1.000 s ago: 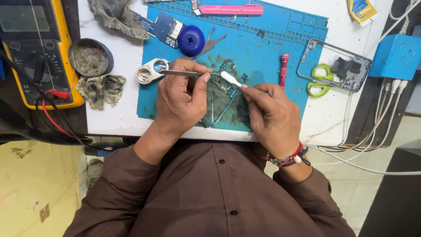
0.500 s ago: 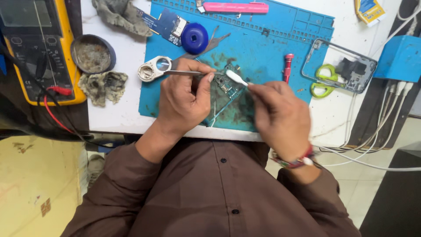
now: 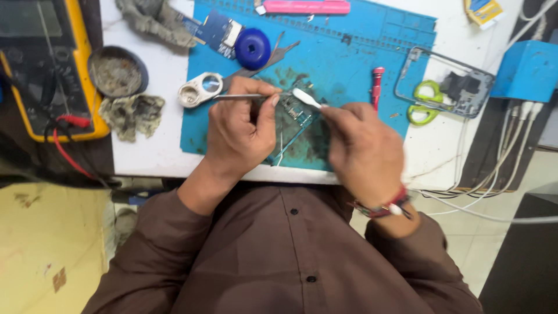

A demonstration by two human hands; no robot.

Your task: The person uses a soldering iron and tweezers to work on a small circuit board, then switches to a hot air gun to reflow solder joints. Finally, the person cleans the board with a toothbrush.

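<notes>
The left hand (image 3: 241, 134) pinched thin metal tweezers (image 3: 244, 96), their tips on the small circuit board (image 3: 293, 110) lying on the blue mat (image 3: 349, 64). The right hand (image 3: 363, 148) gripped a white-tipped brush (image 3: 306, 98) touching that board, with a red screwdriver (image 3: 377, 84) just beside it

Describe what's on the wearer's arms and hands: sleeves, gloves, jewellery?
Both hands bare, no gloves: left hand, right hand. Long dark brown shirt sleeves reach the forearms and stop short of the wrists. The right wrist carries a red and dark band with a white bead. No rings are visible.
</notes>
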